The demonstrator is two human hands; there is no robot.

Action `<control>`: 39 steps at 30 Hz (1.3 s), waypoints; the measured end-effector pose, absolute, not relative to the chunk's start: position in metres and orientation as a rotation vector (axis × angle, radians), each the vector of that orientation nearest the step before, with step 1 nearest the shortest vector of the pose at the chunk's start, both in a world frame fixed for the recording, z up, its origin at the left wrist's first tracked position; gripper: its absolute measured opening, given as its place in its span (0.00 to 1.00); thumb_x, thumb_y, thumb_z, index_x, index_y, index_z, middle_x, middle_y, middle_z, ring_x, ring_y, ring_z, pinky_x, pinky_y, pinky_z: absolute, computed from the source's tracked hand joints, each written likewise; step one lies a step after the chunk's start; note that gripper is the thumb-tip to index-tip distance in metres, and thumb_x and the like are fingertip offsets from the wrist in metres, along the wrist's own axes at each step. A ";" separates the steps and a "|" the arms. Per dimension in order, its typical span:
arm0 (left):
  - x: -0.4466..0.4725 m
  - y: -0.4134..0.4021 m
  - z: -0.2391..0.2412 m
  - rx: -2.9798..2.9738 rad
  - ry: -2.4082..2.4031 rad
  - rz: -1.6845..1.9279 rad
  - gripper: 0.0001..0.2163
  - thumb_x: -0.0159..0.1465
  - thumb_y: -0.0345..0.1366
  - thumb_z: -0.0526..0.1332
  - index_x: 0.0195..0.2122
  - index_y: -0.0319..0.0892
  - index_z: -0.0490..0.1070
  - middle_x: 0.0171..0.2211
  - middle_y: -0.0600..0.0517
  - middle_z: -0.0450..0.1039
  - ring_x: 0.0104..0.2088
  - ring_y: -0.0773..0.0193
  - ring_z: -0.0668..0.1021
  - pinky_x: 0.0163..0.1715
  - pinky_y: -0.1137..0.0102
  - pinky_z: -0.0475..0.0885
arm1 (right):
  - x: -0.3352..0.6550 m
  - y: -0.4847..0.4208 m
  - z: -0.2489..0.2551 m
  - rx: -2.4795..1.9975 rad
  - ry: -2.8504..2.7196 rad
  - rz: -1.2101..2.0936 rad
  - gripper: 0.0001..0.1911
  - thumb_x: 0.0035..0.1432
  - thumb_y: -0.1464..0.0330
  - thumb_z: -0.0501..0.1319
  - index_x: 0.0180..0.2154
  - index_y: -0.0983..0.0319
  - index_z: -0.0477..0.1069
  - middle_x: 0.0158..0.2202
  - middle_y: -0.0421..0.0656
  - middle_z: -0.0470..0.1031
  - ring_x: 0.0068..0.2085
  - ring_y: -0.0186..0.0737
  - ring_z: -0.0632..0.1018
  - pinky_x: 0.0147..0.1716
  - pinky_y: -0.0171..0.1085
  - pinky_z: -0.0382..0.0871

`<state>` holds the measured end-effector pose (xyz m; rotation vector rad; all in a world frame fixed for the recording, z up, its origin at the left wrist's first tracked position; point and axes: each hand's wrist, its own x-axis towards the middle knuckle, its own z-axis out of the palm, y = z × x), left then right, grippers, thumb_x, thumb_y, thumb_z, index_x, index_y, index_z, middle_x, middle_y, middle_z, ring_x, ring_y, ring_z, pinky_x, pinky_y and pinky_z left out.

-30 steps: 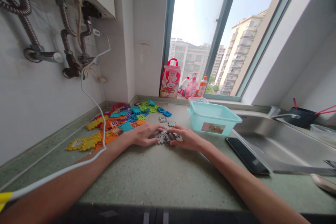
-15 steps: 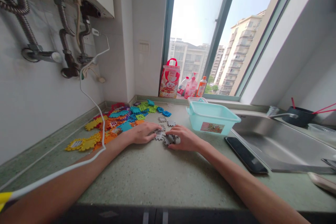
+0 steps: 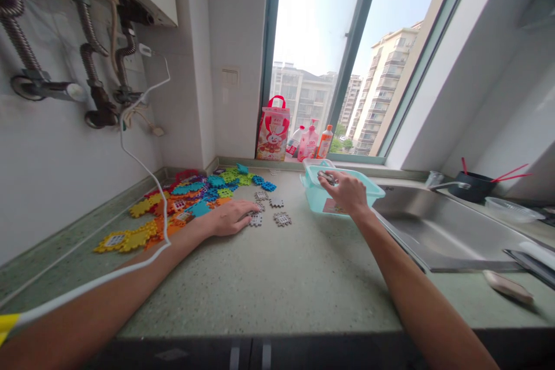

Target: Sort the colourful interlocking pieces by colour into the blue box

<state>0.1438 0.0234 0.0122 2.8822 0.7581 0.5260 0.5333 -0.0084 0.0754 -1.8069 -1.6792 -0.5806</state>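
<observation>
My right hand (image 3: pixel 347 191) is over the near side of a pale turquoise plastic box (image 3: pixel 373 189), pinching a grey notched building tile (image 3: pixel 327 177) above its left part. My left hand (image 3: pixel 229 217) lies on the counter with fingers stretched out, its tips by a grey lattice tile (image 3: pixel 256 219). More grey pieces are close by: a lattice tile (image 3: pixel 282 219) to the right, a solid tile (image 3: pixel 276 203) and another tile (image 3: pixel 261 195) farther back. Left of my left hand spreads a heap of coloured notched tiles, with yellow pieces (image 3: pixel 134 238) nearest and blue ones (image 3: pixel 264 184) at the back.
A white cable (image 3: pixel 147 169) hangs across my left forearm. The steel sink (image 3: pixel 451 231) lies right of the box, with a pinkish bar-shaped object (image 3: pixel 508 287) at its front edge. Bottles (image 3: pixel 307 143) and a pink bag (image 3: pixel 273 133) stand on the windowsill.
My right hand has moved right and up from the grey tiles to the box, carrying a grey tile. My left hand stays by the tiles. The view has shifted, and the phone is now hidden.
</observation>
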 end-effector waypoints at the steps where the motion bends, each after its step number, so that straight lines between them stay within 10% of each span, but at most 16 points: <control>1: 0.144 0.023 0.013 2.885 0.763 0.523 0.18 0.72 0.37 0.55 0.62 0.46 0.69 0.62 0.46 0.73 0.63 0.55 0.74 0.66 0.59 0.65 | 0.534 -0.009 0.075 -1.876 -1.693 -0.528 0.26 0.68 0.46 0.56 0.52 0.54 0.82 0.46 0.48 0.83 0.42 0.50 0.81 0.41 0.41 0.68; 28: 0.142 0.023 0.013 2.885 0.812 0.470 0.19 0.73 0.39 0.55 0.63 0.46 0.69 0.64 0.46 0.72 0.64 0.55 0.73 0.66 0.61 0.65 | 0.544 -0.013 0.085 -2.240 -1.942 -0.398 0.36 0.72 0.49 0.42 0.40 0.59 0.85 0.41 0.53 0.84 0.43 0.53 0.83 0.41 0.42 0.68; 39: 0.151 0.014 0.016 2.926 0.700 0.510 0.19 0.70 0.37 0.57 0.62 0.48 0.71 0.59 0.47 0.76 0.61 0.53 0.75 0.63 0.59 0.68 | 0.452 -0.019 0.029 -1.091 -2.258 -0.196 0.22 0.72 0.60 0.54 0.62 0.57 0.71 0.62 0.49 0.75 0.61 0.48 0.76 0.62 0.46 0.69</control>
